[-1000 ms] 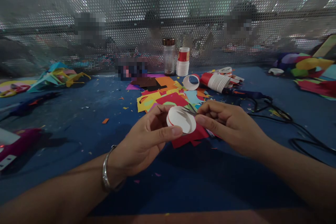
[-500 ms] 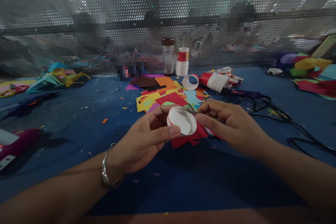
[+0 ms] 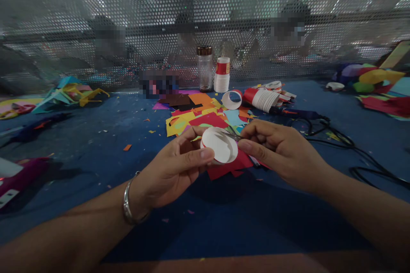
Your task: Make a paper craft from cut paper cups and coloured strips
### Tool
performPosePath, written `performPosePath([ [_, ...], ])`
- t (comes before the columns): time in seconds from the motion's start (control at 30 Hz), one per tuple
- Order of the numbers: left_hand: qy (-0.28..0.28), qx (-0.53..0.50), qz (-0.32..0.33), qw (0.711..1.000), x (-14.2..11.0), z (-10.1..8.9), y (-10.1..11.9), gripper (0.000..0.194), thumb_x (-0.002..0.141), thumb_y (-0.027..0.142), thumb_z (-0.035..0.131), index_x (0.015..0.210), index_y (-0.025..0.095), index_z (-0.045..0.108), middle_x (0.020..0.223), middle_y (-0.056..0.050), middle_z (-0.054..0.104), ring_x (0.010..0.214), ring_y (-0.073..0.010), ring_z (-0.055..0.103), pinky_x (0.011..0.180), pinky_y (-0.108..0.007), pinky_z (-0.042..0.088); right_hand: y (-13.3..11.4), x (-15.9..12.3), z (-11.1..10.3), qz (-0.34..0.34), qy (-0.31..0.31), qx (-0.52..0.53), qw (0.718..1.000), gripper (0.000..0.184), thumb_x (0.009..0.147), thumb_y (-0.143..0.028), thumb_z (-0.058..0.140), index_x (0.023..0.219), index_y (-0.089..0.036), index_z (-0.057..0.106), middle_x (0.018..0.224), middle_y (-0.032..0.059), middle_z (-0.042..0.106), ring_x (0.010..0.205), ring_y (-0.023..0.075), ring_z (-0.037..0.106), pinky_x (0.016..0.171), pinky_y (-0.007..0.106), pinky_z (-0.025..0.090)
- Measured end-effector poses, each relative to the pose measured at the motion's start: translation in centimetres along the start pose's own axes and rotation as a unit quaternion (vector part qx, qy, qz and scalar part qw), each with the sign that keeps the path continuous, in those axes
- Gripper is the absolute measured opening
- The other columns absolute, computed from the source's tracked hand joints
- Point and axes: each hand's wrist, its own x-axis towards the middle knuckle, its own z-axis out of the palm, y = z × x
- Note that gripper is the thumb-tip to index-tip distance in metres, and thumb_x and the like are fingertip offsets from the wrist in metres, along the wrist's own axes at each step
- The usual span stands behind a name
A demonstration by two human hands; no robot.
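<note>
My left hand [image 3: 179, 166], with a silver bangle at its wrist, grips the cut-down bottom of a paper cup [image 3: 221, 145] between thumb and fingers. The piece is white inside with a thin red edge, tilted so its inside faces me. My right hand [image 3: 278, 149] is closed on scissors [image 3: 233, 135]; their thin metal blades reach over the cup piece's upper right rim. The handles are hidden in my fingers. Beneath both hands lie red paper scraps [image 3: 230, 168] and a heap of coloured paper [image 3: 205, 117].
Behind the paper stand a glass jar [image 3: 204, 70] and stacked paper cups [image 3: 222, 74]. A cup ring [image 3: 232, 100] and more stacked cups [image 3: 261, 99] lie right of them. A glue gun [image 3: 301, 114] trails a black cable [image 3: 349, 140]. Another glue gun [image 3: 41, 126] and a purple power strip [image 3: 24, 177] are left.
My left hand has shifted the cup piece slightly left and up. More of the scissor blades now shows over its rim. My right hand has barely moved.
</note>
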Motion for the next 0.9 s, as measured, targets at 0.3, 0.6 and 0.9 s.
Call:
performPosePath([
  [0.3, -0.022, 0.000, -0.002, 1.000, 0.05, -0.10, 0.00, 0.034, 0.072, 0.018, 0.089, 0.102, 0.018, 0.073, 0.097, -0.003, 0.072, 0.086, -0.0126, 0.067, 0.072, -0.017, 0.052, -0.31, 0.00, -0.06, 0.013, -0.005, 0.014, 1.000, 0.024, 0.094, -0.042, 0.062, 0.083, -0.021, 0.063, 0.059, -0.0049, 0.050, 0.050, 0.0089, 0.040, 0.045, 0.023, 0.030],
  [0.6, -0.024, 0.018, -0.007, 1.000, 0.00, -0.35, -0.09, 0.039, 0.073, 0.022, 0.089, 0.106, 0.018, 0.070, 0.100, -0.003, 0.072, 0.092, -0.0147, 0.069, 0.082, -0.021, 0.055, -0.33, 0.05, -0.03, 0.001, -0.002, 0.032, 1.000, 0.023, 0.095, -0.038, 0.061, 0.080, -0.021, 0.064, 0.060, -0.0047, 0.052, 0.049, 0.0088, 0.040, 0.046, 0.023, 0.030],
  [0.9, -0.045, 0.008, -0.008, 0.999, 0.10, -0.14, 0.01, 0.032, 0.077, 0.022, 0.086, 0.104, 0.018, 0.070, 0.101, -0.005, 0.074, 0.089, -0.0145, 0.070, 0.082, -0.021, 0.055, 0.06, 0.00, 0.10, 0.011, 0.005, 0.024, 1.000, 0.025, 0.092, -0.043, 0.064, 0.080, -0.021, 0.063, 0.062, -0.0039, 0.054, 0.051, 0.0093, 0.043, 0.046, 0.023, 0.031],
])
